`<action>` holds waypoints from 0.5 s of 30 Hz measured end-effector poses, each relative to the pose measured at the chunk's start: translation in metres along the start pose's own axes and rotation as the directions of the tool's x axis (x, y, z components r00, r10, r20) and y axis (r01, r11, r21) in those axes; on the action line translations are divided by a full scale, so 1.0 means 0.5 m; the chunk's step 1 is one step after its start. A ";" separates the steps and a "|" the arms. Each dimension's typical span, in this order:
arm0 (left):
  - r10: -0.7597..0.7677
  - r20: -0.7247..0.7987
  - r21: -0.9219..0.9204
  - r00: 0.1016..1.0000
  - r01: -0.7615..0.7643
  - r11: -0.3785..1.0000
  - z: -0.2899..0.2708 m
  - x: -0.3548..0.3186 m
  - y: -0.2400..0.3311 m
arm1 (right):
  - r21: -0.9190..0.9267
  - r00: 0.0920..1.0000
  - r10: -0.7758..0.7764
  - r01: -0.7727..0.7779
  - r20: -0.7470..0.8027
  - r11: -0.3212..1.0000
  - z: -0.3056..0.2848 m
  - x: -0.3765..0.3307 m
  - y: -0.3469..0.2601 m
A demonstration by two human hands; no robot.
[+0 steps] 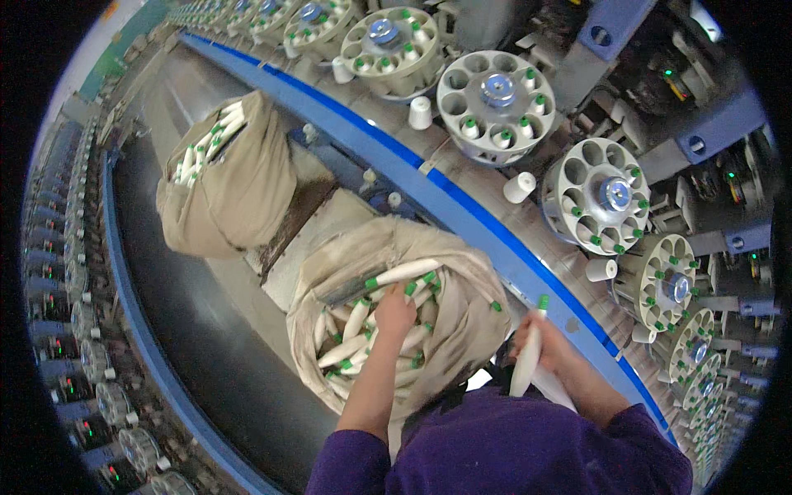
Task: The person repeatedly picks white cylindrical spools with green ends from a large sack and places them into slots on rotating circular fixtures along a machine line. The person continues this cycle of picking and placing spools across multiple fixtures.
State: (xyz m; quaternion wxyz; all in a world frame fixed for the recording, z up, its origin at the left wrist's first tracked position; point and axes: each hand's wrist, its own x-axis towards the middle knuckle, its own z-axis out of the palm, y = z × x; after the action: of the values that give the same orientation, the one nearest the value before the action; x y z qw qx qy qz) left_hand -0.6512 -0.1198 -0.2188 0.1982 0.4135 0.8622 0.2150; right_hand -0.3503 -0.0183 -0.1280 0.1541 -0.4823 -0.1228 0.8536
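Note:
My left hand [394, 315] reaches down into an open beige cloth sack [470, 285], its fingers closed among the white yarn bobbins [351, 346] with green tips that fill it. My right hand [551, 346] holds a white bobbin [526, 359] upright, green tip on top, and at least one more white bobbin below it. This hand is beside the sack, close to the blue rail [462, 210]. My purple sleeves enter from the lower edge.
A second sack [247, 177] of bobbins stands farther back on the cart. Beyond the blue rail runs a row of round grey magazines [495, 103] with bobbins in their pockets, and white pegs [518, 187]. Another machine row lines the left side across a dark floor aisle.

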 end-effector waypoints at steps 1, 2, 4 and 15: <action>0.051 0.085 0.087 0.995 -0.058 0.994 -0.001 0.020 0.017 | -0.098 0.999 0.021 -0.024 -0.026 0.995 0.000 -0.005 0.038; 0.017 0.210 0.167 0.978 -0.053 0.985 -0.005 0.034 0.030 | -0.103 0.993 0.091 -0.083 0.080 0.991 -0.003 -0.017 0.071; 0.064 0.341 0.217 0.938 -0.144 0.965 -0.026 0.051 0.045 | -0.321 0.964 0.262 -0.234 0.049 0.918 -0.003 -0.034 0.116; 0.613 0.489 -0.835 0.620 0.536 0.123 -0.176 0.050 0.278 | -0.528 0.935 -0.123 0.292 0.332 0.798 0.108 -0.059 -0.016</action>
State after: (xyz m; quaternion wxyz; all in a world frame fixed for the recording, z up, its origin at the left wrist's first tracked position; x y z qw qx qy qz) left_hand -0.6239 -0.0395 -0.0755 0.7624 0.2420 0.2851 0.5281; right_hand -0.3812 -0.0254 -0.0745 0.0776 -0.3633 -0.4449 0.8149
